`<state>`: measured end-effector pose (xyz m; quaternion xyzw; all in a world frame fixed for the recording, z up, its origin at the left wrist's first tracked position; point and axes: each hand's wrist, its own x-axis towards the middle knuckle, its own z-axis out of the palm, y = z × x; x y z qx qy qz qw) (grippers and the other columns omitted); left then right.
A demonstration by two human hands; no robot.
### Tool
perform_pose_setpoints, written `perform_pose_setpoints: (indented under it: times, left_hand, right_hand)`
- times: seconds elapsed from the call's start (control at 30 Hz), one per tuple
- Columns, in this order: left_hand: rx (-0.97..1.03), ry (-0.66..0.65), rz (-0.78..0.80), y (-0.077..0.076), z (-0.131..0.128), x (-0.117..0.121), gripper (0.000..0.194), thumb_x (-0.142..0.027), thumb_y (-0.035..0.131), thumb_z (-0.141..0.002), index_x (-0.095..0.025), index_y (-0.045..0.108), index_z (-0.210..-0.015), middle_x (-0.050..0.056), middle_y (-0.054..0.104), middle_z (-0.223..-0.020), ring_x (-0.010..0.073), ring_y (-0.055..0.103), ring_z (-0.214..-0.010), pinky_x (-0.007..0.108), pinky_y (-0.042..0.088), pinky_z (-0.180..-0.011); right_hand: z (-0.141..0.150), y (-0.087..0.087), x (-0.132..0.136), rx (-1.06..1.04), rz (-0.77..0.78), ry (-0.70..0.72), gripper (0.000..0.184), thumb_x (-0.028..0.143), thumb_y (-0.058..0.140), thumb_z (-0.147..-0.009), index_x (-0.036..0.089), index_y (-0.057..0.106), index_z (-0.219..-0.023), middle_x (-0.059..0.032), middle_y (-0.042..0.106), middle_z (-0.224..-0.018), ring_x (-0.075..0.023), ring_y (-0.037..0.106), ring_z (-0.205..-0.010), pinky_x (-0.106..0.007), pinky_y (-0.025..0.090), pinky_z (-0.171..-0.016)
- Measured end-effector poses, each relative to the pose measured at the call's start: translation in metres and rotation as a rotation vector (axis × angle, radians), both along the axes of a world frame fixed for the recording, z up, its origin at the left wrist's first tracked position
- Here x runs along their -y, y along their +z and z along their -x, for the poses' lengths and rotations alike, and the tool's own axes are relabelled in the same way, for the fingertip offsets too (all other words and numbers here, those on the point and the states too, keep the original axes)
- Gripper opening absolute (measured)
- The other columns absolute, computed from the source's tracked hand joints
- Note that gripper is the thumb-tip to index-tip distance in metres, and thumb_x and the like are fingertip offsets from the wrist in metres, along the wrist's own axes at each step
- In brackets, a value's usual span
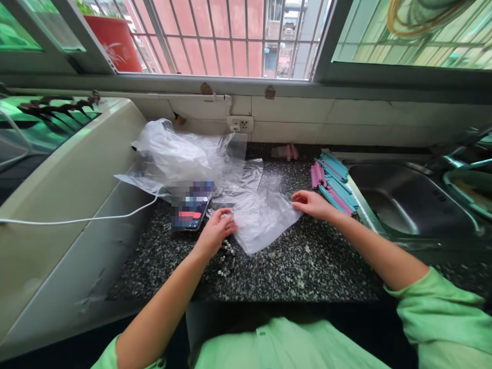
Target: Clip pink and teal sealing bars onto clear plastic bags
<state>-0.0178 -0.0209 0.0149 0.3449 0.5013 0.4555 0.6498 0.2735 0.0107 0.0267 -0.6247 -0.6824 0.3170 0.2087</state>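
Note:
A clear plastic bag (261, 220), crinkled and roughly square, lies on the speckled dark countertop between my two hands. At its left edge, the curled fingers of my left hand (220, 229) grip the plastic. My right hand (312, 204) pinches the bag's upper right corner between thumb and fingers. A phone (197, 218) with a lit screen rests just left of my left hand. Beside that wrist is a beaded string (226, 260), partly covered by the hand. Behind the bag, more clear plastic bags (180, 154) form a loose heap.
Bundles of blue and pink strips (334, 179) lie by the steel sink (415, 200) at right. A few pink strips (291, 151) sit near the wall, below a socket (240, 124). A white cable (96, 219) crosses from the left, past a stove (77, 169).

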Motion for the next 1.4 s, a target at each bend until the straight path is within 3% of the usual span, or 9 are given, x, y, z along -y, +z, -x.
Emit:
perform_pose_setpoints:
  times: [0.27,0.47,0.67,0.8,0.87,0.97,1.13,1.27,1.4]
  left_hand:
    - [-0.034,-0.041,-0.043,0.001,-0.001,0.009,0.068,-0.033,0.073,-0.057,-0.018,0.045,-0.118,-0.005,0.059,-0.064,0.0098,0.058,-0.06,0.025,0.049,-0.063]
    - [-0.277,-0.068,-0.303,-0.001,-0.008,0.03,0.028,-0.036,0.069,-0.061,-0.014,0.065,-0.079,0.004,0.068,-0.071,0.0161,0.062,-0.067,0.027,0.049,-0.065]
    - [-0.808,-0.194,-0.461,-0.009,0.001,0.038,0.023,-0.029,0.054,-0.075,-0.015,0.065,-0.09,0.003,0.066,-0.064,0.0158,0.06,-0.057,0.025,0.045,-0.055]
    - [-1.383,-0.161,-0.828,0.003,-0.002,0.043,0.025,-0.027,0.048,-0.082,-0.016,0.065,-0.096,0.007,0.064,-0.072,0.0185,0.059,-0.068,0.028,0.044,-0.062]
    - [-1.413,-0.185,-1.098,0.01,-0.01,0.046,0.029,-0.032,0.048,-0.083,-0.016,0.062,-0.102,0.01,0.064,-0.086,0.021,0.058,-0.081,0.031,0.045,-0.072]
    - [-1.344,-0.412,-1.343,0.011,-0.025,0.049,0.035,-0.039,0.05,-0.081,-0.016,0.059,-0.106,0.012,0.06,-0.108,0.0255,0.053,-0.098,0.038,0.043,-0.083]
    - [-1.388,-0.76,-1.199,-0.006,-0.04,0.061,0.029,-0.03,0.049,-0.082,-0.012,0.057,-0.104,0.011,0.062,-0.092,0.0238,0.055,-0.081,0.037,0.047,-0.068]
    - [-1.3,-0.698,-1.219,-0.01,-0.035,0.065,0.035,-0.035,0.047,-0.083,-0.012,0.055,-0.109,0.013,0.061,-0.1,0.0235,0.056,-0.087,0.037,0.048,-0.074]
    - [-1.3,-0.515,-1.187,-0.006,-0.026,0.041,0.043,-0.041,0.044,-0.084,-0.012,0.053,-0.115,0.015,0.054,-0.12,0.0261,0.05,-0.108,0.041,0.042,-0.093]
  right_hand:
    - [-0.007,-0.022,0.017,0.097,-0.186,0.034,0.017,0.022,0.057,-0.07,0.016,0.062,-0.086,0.0009,0.061,-0.067,-0.0117,0.056,-0.061,-0.023,0.044,-0.061]
    - [-0.001,-0.019,0.014,0.257,-0.35,0.044,0.014,0.021,0.059,-0.072,0.018,0.062,-0.085,-0.0009,0.063,-0.07,-0.0125,0.055,-0.059,-0.024,0.042,-0.059]
    - [0.015,-0.019,0.027,0.433,-0.501,0.185,0.02,0.026,0.051,-0.081,0.018,0.064,-0.095,-0.0043,0.065,-0.078,-0.0139,0.057,-0.064,-0.024,0.04,-0.062]
    - [0.017,-0.022,0.029,0.487,-0.406,0.249,0.02,0.026,0.054,-0.08,0.019,0.065,-0.094,-0.0028,0.066,-0.074,-0.0142,0.059,-0.065,-0.023,0.04,-0.06]
    - [0.016,-0.019,0.026,0.47,-0.413,0.247,0.02,0.026,0.055,-0.079,0.018,0.065,-0.094,-0.0028,0.066,-0.073,-0.0142,0.059,-0.064,-0.023,0.04,-0.06]
    - [0.02,-0.012,0.018,0.423,-0.479,0.216,0.022,0.025,0.054,-0.08,0.017,0.065,-0.097,-0.0039,0.067,-0.076,-0.0143,0.059,-0.066,-0.023,0.041,-0.063]
    - [0.035,-0.017,0.008,0.484,-0.463,0.326,0.027,0.027,0.051,-0.082,0.021,0.063,-0.106,-0.0039,0.068,-0.083,-0.0147,0.061,-0.068,-0.023,0.04,-0.061]
    - [0.036,-0.022,0.007,0.522,-0.427,0.368,0.027,0.028,0.05,-0.083,0.022,0.064,-0.105,-0.0038,0.069,-0.089,-0.0154,0.062,-0.073,-0.023,0.04,-0.063]
    - [0.042,-0.018,0.0,0.537,-0.451,0.318,0.03,0.028,0.047,-0.085,0.022,0.061,-0.11,-0.0052,0.069,-0.09,-0.0157,0.062,-0.074,-0.023,0.039,-0.063]
